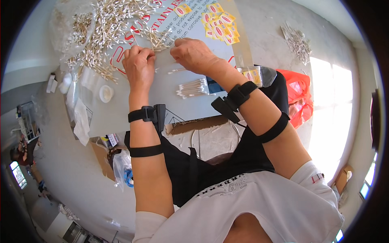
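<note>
My left hand (139, 65) is closed, its fingertips pinched at the ends of a few cotton swabs (160, 47) lying between my two hands. Just to the right, my right hand (192, 54) has its fingers curled together; what they hold, if anything, is hidden. A large heap of loose cotton swabs (107, 28) spreads over the far left of the table. Below my right hand lies a neat row of white-tipped swabs (192, 88). A single swab (176, 71) rests between that row and my hands.
Small yellow printed cards (222, 26) are piled at the far right of the table (121, 115). A clear packet of swabs with a yellow card (252, 75) sits at the right edge. Clear plastic (67, 30) and a round white lid (106, 93) lie left; a red bag (299, 97) stands right.
</note>
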A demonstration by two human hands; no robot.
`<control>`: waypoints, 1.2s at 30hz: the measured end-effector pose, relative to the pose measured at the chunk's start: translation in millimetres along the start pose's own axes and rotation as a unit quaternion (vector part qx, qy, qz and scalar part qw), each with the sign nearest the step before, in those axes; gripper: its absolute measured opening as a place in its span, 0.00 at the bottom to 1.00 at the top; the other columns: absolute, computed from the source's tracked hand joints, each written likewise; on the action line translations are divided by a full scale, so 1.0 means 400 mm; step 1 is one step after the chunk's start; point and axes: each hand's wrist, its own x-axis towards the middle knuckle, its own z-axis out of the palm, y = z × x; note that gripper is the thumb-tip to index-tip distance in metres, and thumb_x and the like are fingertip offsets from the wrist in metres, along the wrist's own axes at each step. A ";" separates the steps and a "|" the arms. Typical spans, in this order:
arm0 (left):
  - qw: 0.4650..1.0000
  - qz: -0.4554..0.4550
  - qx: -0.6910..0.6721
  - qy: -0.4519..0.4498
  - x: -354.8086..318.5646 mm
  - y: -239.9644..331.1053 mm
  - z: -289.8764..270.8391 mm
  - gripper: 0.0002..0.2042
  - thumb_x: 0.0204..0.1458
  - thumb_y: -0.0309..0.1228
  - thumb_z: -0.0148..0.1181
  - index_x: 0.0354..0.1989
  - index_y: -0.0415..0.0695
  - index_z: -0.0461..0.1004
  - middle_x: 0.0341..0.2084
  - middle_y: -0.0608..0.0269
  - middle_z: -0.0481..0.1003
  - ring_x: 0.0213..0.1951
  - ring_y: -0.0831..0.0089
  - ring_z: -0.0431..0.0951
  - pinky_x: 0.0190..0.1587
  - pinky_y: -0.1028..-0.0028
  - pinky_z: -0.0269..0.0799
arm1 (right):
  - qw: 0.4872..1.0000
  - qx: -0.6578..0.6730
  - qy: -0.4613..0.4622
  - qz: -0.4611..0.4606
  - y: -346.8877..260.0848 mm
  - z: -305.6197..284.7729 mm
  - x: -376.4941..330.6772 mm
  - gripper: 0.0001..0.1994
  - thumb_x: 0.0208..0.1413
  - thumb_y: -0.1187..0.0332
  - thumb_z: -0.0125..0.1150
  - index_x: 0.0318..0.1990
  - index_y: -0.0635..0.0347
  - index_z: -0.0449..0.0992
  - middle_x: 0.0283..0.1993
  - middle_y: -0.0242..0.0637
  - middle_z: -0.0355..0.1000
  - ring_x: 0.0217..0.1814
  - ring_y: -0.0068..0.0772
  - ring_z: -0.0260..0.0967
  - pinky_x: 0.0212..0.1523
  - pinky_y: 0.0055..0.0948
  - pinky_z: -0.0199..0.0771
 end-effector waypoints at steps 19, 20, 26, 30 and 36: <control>0.994 0.017 -0.110 0.003 -0.139 0.059 0.015 0.13 0.41 0.16 0.59 0.33 0.48 0.78 0.43 0.64 0.72 0.50 0.58 0.67 0.53 0.60 0.63 | 0.983 0.062 0.142 0.098 -0.036 -0.025 -0.209 0.06 0.42 0.72 0.66 0.29 0.54 0.75 0.35 0.33 0.67 0.42 0.40 0.68 0.44 0.38 0.70; 0.994 0.047 -0.103 -0.015 -0.127 0.042 0.011 0.12 0.41 0.16 0.60 0.32 0.48 0.77 0.42 0.65 0.72 0.49 0.58 0.68 0.52 0.60 0.64 | 0.983 0.063 0.144 0.097 -0.034 -0.021 -0.204 0.06 0.42 0.72 0.66 0.29 0.54 0.75 0.35 0.33 0.67 0.42 0.40 0.68 0.44 0.38 0.70; 0.998 0.041 -0.011 0.035 -0.076 -0.015 -0.019 0.09 0.40 0.21 0.65 0.30 0.48 0.76 0.39 0.66 0.72 0.49 0.59 0.68 0.49 0.59 0.65 | 0.985 0.067 0.129 0.098 -0.029 -0.018 -0.199 0.04 0.44 0.72 0.65 0.26 0.53 0.75 0.34 0.32 0.67 0.42 0.39 0.68 0.43 0.38 0.69; 0.993 0.043 -0.103 -0.046 -0.092 0.078 -0.008 0.10 0.39 0.23 0.67 0.30 0.48 0.75 0.37 0.67 0.72 0.48 0.61 0.68 0.48 0.60 0.64 | 0.988 0.040 0.107 0.108 -0.027 -0.019 -0.193 0.04 0.44 0.72 0.65 0.28 0.56 0.75 0.36 0.35 0.68 0.43 0.42 0.68 0.44 0.38 0.70; 0.994 0.039 -0.076 -0.073 -0.091 0.112 0.015 0.08 0.41 0.23 0.66 0.27 0.46 0.73 0.34 0.67 0.70 0.46 0.61 0.67 0.48 0.61 0.62 | 0.985 0.052 0.079 0.144 -0.034 -0.025 -0.182 0.07 0.45 0.72 0.66 0.33 0.58 0.76 0.39 0.38 0.69 0.46 0.44 0.68 0.46 0.37 0.71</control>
